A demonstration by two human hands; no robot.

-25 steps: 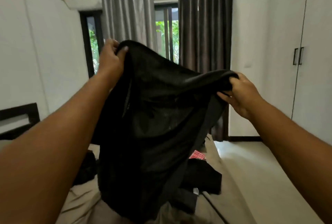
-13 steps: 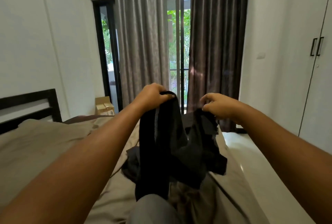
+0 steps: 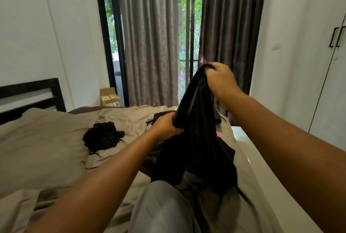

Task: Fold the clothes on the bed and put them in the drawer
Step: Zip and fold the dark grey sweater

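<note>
While right hand (image 3: 221, 80) grips black garment (image 3: 198, 150) high | left hand (image 3: 164, 126) clenches it lower

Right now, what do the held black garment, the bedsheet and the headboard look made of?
Black garment: thin, limp fabric, matte, possibly synthetic; it hangs in soft folds from the right hand and left hand. Bedsheet: beige woven cloth, matte, wrinkled. Headboard: dark flat rails, smooth finish; wood or metal, cannot tell.
</note>
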